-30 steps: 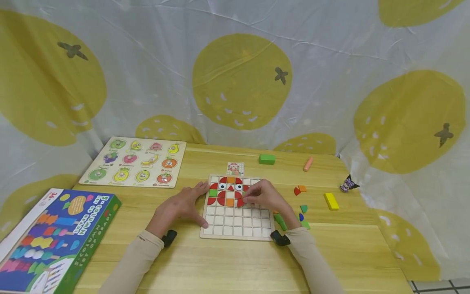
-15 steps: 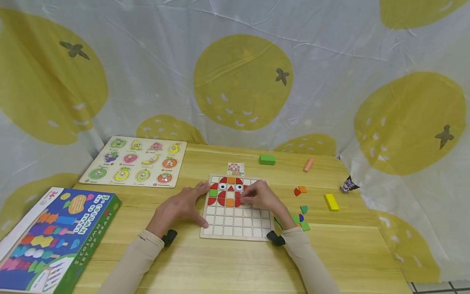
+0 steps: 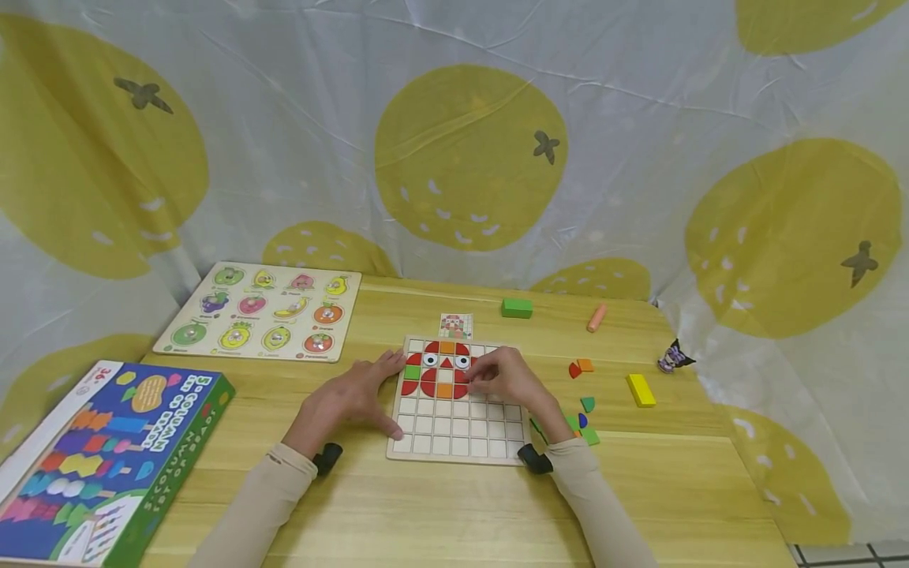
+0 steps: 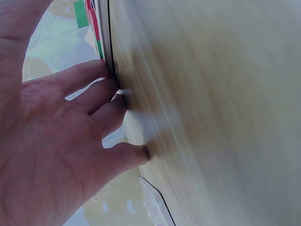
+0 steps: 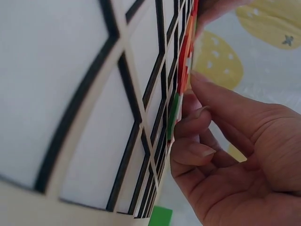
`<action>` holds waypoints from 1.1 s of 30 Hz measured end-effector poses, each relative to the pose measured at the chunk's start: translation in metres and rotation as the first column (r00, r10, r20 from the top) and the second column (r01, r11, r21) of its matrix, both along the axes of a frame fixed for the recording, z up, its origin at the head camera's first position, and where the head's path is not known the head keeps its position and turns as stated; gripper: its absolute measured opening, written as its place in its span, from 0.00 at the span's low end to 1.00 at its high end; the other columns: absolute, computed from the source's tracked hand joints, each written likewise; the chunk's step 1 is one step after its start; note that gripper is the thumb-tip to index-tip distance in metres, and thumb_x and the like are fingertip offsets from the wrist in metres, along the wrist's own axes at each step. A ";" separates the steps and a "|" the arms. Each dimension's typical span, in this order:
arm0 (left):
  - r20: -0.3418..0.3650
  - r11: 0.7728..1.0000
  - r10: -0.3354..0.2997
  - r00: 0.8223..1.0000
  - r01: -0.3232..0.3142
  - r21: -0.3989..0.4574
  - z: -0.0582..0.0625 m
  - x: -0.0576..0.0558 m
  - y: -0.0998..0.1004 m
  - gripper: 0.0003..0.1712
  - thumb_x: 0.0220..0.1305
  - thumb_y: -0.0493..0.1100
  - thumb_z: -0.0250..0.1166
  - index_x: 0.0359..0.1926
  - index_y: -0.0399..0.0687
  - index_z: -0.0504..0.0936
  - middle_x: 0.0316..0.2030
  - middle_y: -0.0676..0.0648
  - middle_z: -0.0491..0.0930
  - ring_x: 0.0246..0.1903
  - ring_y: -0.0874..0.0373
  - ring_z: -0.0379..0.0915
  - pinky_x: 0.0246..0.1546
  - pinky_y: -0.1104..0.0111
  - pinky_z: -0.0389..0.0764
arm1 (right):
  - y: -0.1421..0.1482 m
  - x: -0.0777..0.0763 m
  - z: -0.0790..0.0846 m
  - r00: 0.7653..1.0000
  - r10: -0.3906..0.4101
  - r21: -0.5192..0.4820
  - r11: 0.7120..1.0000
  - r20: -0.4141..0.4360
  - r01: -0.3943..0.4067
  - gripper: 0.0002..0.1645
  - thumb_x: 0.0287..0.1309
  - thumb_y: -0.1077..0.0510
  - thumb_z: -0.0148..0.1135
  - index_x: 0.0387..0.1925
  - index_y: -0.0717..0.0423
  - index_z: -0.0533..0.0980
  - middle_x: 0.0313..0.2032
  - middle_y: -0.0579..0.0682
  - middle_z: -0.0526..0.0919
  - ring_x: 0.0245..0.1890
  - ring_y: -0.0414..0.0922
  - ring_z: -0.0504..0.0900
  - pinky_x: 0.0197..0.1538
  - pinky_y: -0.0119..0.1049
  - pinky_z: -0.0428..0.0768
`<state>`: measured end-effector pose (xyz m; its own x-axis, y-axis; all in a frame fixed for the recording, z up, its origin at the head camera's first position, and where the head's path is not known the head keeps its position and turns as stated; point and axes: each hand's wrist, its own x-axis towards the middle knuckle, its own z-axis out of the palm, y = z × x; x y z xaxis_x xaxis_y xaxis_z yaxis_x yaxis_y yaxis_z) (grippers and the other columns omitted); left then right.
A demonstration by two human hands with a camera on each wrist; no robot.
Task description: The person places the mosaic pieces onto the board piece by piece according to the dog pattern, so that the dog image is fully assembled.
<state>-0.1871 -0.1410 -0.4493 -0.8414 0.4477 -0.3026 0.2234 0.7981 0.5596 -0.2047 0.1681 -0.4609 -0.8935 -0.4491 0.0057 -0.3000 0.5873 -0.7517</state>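
Note:
A wooden grid board (image 3: 450,448) lies in the middle of the table, its upper rows filled with red, orange and green tiles and two eye tiles. My left hand (image 3: 351,398) spreads along the board's left edge, thumb near the lower corner; in the left wrist view the left hand (image 4: 70,127) has its fingertips at the edge. My right hand (image 3: 510,379) is over the board's right side, thumb and index fingertips at a red curved tile (image 3: 460,390). In the right wrist view the right hand (image 5: 235,146) has curled fingers close beside a green tile (image 5: 174,115). It covers several cells.
A small pattern card (image 3: 456,325) lies behind the board. Loose tiles (image 3: 588,405) and a yellow block (image 3: 641,390) are at right, with a green block (image 3: 516,308), an orange stick (image 3: 596,318) and a figurine (image 3: 675,356). A fruit puzzle (image 3: 270,315) and toy box (image 3: 128,450) stand left.
The right hand has shifted slightly at the red curved tile, its wrist moving a little left, then holding nearly still. The left hand and the board have stayed put.

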 end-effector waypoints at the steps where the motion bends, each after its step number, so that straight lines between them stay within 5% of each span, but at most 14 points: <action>1: 0.002 1.000 -0.001 1.000 0.001 -0.001 0.000 0.000 0.000 0.75 0.42 0.63 0.89 0.86 0.55 0.59 0.87 0.43 0.49 0.81 0.24 0.46 0.74 0.30 0.60 | 0.000 0.000 0.000 1.000 -0.006 0.002 1.000 0.007 0.006 0.07 0.59 0.67 0.80 0.40 0.60 0.92 0.29 0.44 0.87 0.27 0.38 0.79 0.33 0.28 0.78; 14: 0.007 1.000 0.001 1.000 -0.001 -0.003 0.003 0.002 -0.001 0.75 0.43 0.63 0.89 0.87 0.57 0.56 0.87 0.43 0.47 0.81 0.25 0.46 0.74 0.30 0.62 | -0.001 0.000 0.001 1.000 0.019 0.031 0.999 -0.013 -0.019 0.14 0.57 0.68 0.81 0.46 0.62 0.90 0.28 0.46 0.85 0.27 0.40 0.79 0.32 0.29 0.79; 22: 0.009 1.000 -0.003 1.000 0.003 0.000 0.003 0.001 -0.001 0.75 0.43 0.64 0.89 0.87 0.56 0.56 0.87 0.43 0.47 0.81 0.25 0.46 0.73 0.30 0.63 | 0.070 0.008 0.016 0.997 0.072 0.020 0.997 -0.019 -0.071 0.09 0.64 0.63 0.77 0.45 0.60 0.90 0.34 0.46 0.89 0.29 0.40 0.79 0.35 0.31 0.81; 28: 0.015 1.000 -0.005 1.000 0.005 0.000 0.002 0.002 0.001 0.75 0.43 0.63 0.89 0.87 0.56 0.56 0.87 0.43 0.47 0.81 0.24 0.45 0.74 0.29 0.61 | 0.137 0.017 0.011 0.996 -0.070 0.015 0.997 -0.060 0.071 0.12 0.63 0.65 0.77 0.47 0.65 0.89 0.35 0.52 0.90 0.30 0.43 0.84 0.34 0.32 0.83; 33: 0.011 1.000 -0.006 1.000 0.006 0.003 0.002 0.002 0.001 0.75 0.43 0.63 0.89 0.87 0.55 0.57 0.87 0.42 0.47 0.81 0.22 0.44 0.74 0.29 0.59 | 0.169 0.015 0.008 0.966 -0.238 0.090 0.965 -0.102 0.247 0.15 0.61 0.66 0.78 0.49 0.67 0.88 0.33 0.53 0.87 0.31 0.45 0.84 0.34 0.34 0.83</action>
